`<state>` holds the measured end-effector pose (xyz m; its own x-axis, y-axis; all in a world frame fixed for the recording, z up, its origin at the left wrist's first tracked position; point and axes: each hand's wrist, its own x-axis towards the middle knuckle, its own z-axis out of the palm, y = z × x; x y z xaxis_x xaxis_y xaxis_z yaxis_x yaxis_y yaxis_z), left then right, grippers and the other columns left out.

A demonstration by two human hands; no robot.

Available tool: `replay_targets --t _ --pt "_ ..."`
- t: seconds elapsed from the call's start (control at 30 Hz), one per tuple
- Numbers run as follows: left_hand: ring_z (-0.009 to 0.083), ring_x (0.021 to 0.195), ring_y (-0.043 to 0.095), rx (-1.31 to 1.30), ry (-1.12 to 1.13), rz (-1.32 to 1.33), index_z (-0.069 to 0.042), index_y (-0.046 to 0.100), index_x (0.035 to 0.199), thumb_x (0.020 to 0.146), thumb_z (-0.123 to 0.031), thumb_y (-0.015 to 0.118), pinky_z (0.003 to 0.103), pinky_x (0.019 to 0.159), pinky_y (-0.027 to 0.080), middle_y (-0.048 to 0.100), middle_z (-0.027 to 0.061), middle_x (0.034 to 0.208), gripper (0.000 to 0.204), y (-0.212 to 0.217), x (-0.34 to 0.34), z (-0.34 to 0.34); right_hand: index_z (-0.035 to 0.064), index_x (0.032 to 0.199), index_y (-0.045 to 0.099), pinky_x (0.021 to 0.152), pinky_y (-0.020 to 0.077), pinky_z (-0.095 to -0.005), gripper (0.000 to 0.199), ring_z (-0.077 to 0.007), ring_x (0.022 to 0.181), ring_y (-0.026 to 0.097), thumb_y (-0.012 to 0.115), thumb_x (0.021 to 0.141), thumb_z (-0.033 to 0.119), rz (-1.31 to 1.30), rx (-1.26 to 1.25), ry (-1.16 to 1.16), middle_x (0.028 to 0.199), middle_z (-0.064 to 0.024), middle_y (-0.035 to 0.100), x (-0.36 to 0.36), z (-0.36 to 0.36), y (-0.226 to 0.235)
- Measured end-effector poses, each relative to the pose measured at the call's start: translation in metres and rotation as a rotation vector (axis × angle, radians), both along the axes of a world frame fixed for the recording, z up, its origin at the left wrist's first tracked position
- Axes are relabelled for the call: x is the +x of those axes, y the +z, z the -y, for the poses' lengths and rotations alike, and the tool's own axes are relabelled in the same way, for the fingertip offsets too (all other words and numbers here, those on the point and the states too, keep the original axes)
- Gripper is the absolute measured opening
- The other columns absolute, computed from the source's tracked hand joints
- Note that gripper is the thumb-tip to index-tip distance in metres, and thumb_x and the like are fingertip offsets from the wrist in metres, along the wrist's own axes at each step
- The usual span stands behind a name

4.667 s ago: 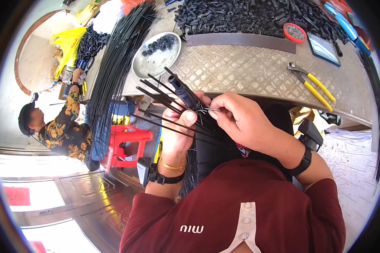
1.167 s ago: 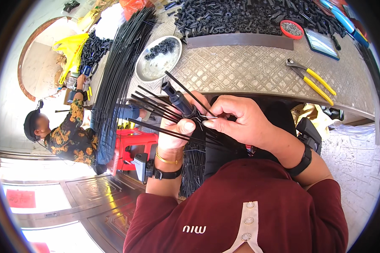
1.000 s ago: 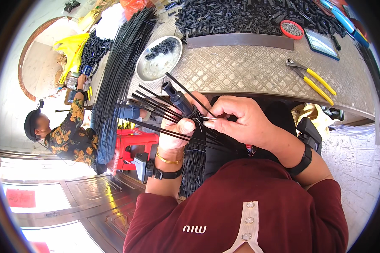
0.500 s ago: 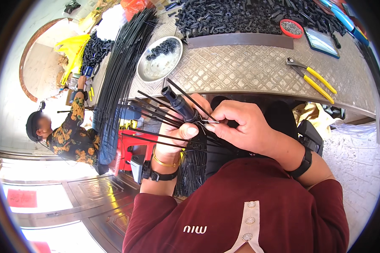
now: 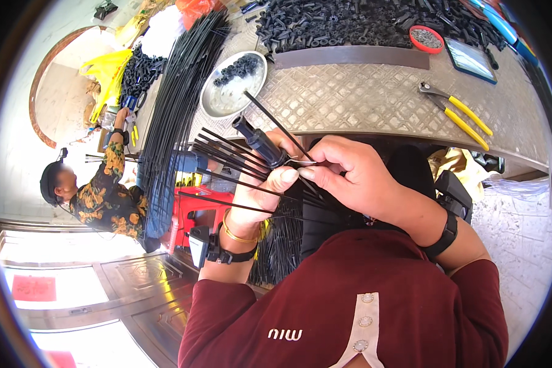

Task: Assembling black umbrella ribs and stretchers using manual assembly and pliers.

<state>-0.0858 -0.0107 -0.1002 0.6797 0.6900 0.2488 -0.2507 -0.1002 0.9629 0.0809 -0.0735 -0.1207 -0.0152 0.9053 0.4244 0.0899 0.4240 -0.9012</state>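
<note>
Black plastic fills both hands. The left hand [image 5: 260, 190] is closed around a short black tube [image 5: 259, 140] and a fan of thin black rods [image 5: 227, 161], the tube sticking up and leftward out of the fist and the rods spreading left past the wrist. The right hand [image 5: 349, 175] is pinched shut, thumb and forefinger meeting the left thumb at the lower end of the tube, where a thin wire-like piece shows between the fingertips; what exactly it grips there is too small to tell. One longer rod [image 5: 276, 122] crosses above the tube and slants toward the desk.

Both hands work in the air just short of the near edge of the desk [image 5: 362, 104], a grey sheet with a stamped diamond pattern. Most of that patterned sheet in front of the hands lies bare. On it, up and left of the hands, sits a round metal dish [image 5: 227, 98] holding small black rings. Yellow-handled pliers [image 5: 460, 113] lie to the right, near the desk's right edge. Along the far side runs a heap of black parts [image 5: 349, 24], with a small red bowl [image 5: 426, 38] beside it. A long bundle of black rods [image 5: 175, 104] hangs over the left edge. Further left, another person [image 5: 98, 196] in a flowered shirt sits lower down, beside a red stool [image 5: 190, 211].
</note>
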Motion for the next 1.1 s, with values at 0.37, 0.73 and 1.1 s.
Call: replay_targets --t 0.37,0.73,1.1 --pt "0.0132 0.095 0.049 -0.059 -0.091 -0.132 -0.002 0.052 0.098 0.078 -0.016 0.071 0.030 0.086 0.039 0.053 0.0053 0.096 0.031 0.011 -0.006 -0.007 0.0038 0.087 0.048 0.056 0.0395 -0.0190 0.019 -0.0009 0.066 0.042 0.065 0.086 0.013 -0.163 -0.223 0.188 0.075 0.0040 0.048 0.001 -0.015 -0.014" --pt "0.0095 0.088 0.050 -0.032 0.049 -0.138 -0.005 0.050 0.097 0.079 0.001 0.065 0.026 0.081 0.042 0.052 0.0024 0.095 0.024 0.010 -0.004 0.003 0.0024 0.092 0.053 0.062 0.0433 -0.0207 0.013 -0.0030 0.071 0.048 0.063 0.086 0.008 -0.110 -0.256 0.249 0.080 0.0022 0.054 0.006 -0.018 -0.008" --pt "0.0087 0.085 0.054 -0.013 0.299 -0.197 -0.005 0.053 0.099 0.081 0.002 0.065 0.025 0.077 0.046 0.057 0.0007 0.091 0.023 -0.003 -0.005 -0.003 0.0026 0.088 0.058 0.064 0.0470 -0.0307 0.010 -0.0197 0.071 0.059 0.064 0.082 0.009 -0.112 -0.043 0.031 0.082 -0.0085 0.056 -0.011 -0.013 -0.025"
